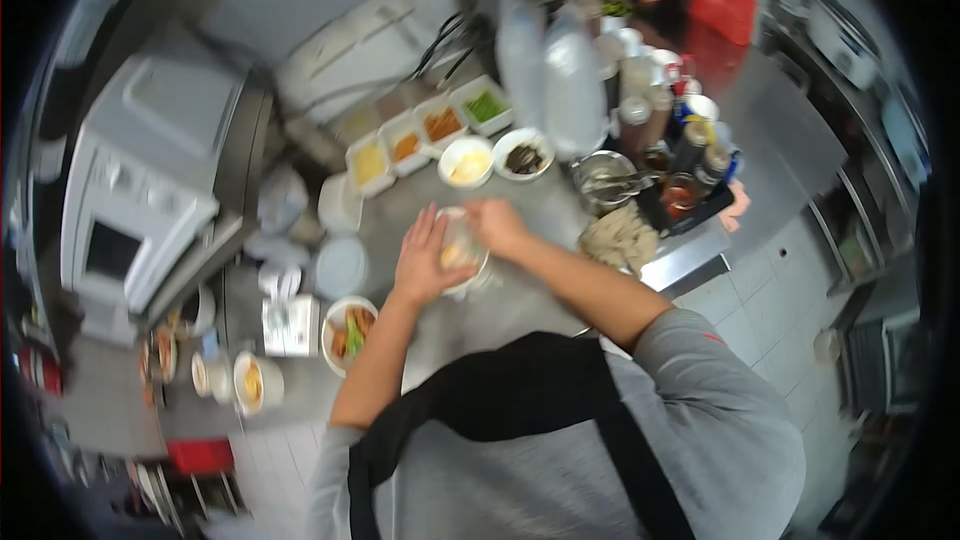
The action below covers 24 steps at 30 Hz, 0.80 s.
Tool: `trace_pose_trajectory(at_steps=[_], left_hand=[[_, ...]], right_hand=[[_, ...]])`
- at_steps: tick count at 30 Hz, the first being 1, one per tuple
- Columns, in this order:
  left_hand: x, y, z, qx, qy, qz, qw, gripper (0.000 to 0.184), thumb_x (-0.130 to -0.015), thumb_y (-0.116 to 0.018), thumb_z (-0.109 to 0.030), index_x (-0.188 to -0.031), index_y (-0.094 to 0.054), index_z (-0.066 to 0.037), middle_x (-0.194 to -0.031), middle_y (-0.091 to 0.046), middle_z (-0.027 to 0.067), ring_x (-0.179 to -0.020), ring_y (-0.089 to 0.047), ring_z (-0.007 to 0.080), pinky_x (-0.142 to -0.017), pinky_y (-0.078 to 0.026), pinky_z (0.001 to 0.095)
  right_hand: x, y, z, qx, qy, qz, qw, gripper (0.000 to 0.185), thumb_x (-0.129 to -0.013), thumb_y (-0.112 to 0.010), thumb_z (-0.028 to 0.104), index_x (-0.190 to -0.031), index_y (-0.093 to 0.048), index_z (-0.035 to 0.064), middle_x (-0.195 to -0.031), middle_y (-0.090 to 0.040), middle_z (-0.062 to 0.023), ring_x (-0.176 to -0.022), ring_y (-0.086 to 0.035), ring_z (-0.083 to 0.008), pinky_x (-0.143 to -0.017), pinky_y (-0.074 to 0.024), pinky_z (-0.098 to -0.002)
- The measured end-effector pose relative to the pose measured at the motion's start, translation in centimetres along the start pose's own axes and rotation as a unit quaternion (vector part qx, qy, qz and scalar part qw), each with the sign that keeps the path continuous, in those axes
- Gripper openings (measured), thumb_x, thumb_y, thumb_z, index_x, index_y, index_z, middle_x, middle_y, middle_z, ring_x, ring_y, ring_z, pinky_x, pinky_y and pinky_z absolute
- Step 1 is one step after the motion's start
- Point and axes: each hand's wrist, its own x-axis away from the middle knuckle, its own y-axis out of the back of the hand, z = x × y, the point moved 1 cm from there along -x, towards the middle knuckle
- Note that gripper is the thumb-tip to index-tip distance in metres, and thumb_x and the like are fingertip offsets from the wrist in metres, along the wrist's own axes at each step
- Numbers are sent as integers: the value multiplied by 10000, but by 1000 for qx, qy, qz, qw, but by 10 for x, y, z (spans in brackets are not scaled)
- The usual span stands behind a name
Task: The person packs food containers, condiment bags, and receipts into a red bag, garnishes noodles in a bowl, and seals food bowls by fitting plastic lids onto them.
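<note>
On the steel counter in front of me stands a round, pale bowl (pixel 461 246) with something yellowish inside; a clear lid or film seems to cover it, but blur hides this. My left hand (pixel 424 258) grips its left side, fingers along the edge and thumb across the top. Curled at the upper right rim is my right hand (pixel 496 227), its fingertips pressed on the edge. Just beyond are a white bowl of pale yellow food (pixel 466 161) and a white bowl of dark food (pixel 523 154). A bowl with greens and brown pieces (pixel 349 334) sits left of my left forearm.
White tubs of chopped ingredients (pixel 440 123) line the back. Bottles and jars (pixel 680 130) crowd the right, near a metal pot (pixel 604 180) and a crumpled cloth (pixel 619 239). Round lids (pixel 341 266) and a white box (pixel 291 326) lie left. A microwave (pixel 140 190) stands further left.
</note>
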Motion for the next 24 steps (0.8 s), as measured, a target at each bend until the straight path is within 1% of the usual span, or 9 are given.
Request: trace_pose_trajectory(at_steps=[3,6,8,9,12,15,18,21,24], left_hand=[[2,2,-5,-6,32,8,999,1016,-602,-708,-599,-1367,-340,-41,-1456,-248,199,-1342,-242,366,-1071,-226,491],[6,2,-27,-20,110,20,994,1025,-614,-687,-623,-1380,-318,-51,-1458,-234,196,-1343,-225,376,-1067,-218,504],[9,-2,-43,-21,179,14,984,1019,-629,-669,-635,-1387,-308,-55,-1465,-213,194,-1349,-199,383,-1066,-203,516],[11,8,-56,-92,181,-4,979,816,-744,-636,-506,-1359,-355,-50,-1413,-319,202,-1288,-331,365,-1018,-313,477],[7,-2,-27,145,190,-126,963,479,-829,-591,-297,-1237,-511,-59,-1231,-529,187,-1085,-534,340,-880,-448,421],[-5,-8,-5,157,113,-142,971,275,-868,-539,-182,-1112,-615,-79,-1039,-630,166,-902,-609,342,-782,-494,383],[-12,-9,-2,196,124,-182,956,197,-849,-559,-142,-1003,-666,-80,-947,-646,172,-840,-611,351,-755,-497,366],[-13,-19,5,203,221,-81,951,199,-879,-544,-150,-1016,-660,-65,-936,-672,130,-782,-635,271,-721,-491,320],[-11,-51,23,421,274,-111,857,199,-897,-525,-153,-1007,-658,-53,-857,-676,98,-739,-617,166,-682,-479,314]], right_hand=[[26,12,16,-93,-86,-22,992,302,-826,-535,113,-1111,-613,47,-965,-629,-228,-884,-618,-370,-780,-492,-414],[46,-8,19,-67,-45,-157,984,311,-835,-530,100,-1132,-596,40,-987,-621,-233,-899,-608,-385,-786,-482,-416],[40,3,19,-81,-53,-90,991,304,-838,-519,77,-1130,-598,37,-1016,-612,-235,-910,-599,-392,-788,-478,-416],[34,9,18,-87,-57,-59,993,302,-840,-514,66,-1128,-599,36,-1031,-608,-237,-916,-595,-395,-789,-475,-417],[17,13,10,-106,-22,12,994,305,-843,-487,24,-1125,-604,34,-1050,-599,-233,-910,-584,-402,-792,-472,-424],[9,6,7,-67,36,-4,997,255,-841,-496,26,-1064,-617,16,-1019,-607,-218,-898,-579,-398,-779,-471,-419],[5,3,5,-39,49,-36,997,263,-817,-495,28,-1044,-628,34,-974,-617,-220,-869,-589,-394,-764,-479,-434],[2,1,-2,-9,45,13,999,272,-817,-488,54,-1047,-634,52,-938,-623,-214,-846,-593,-393,-750,-484,-439],[-3,1,-4,11,13,73,997,268,-845,-502,101,-1081,-620,54,-983,-620,-184,-915,-576,-376,-792,-457,-444]])
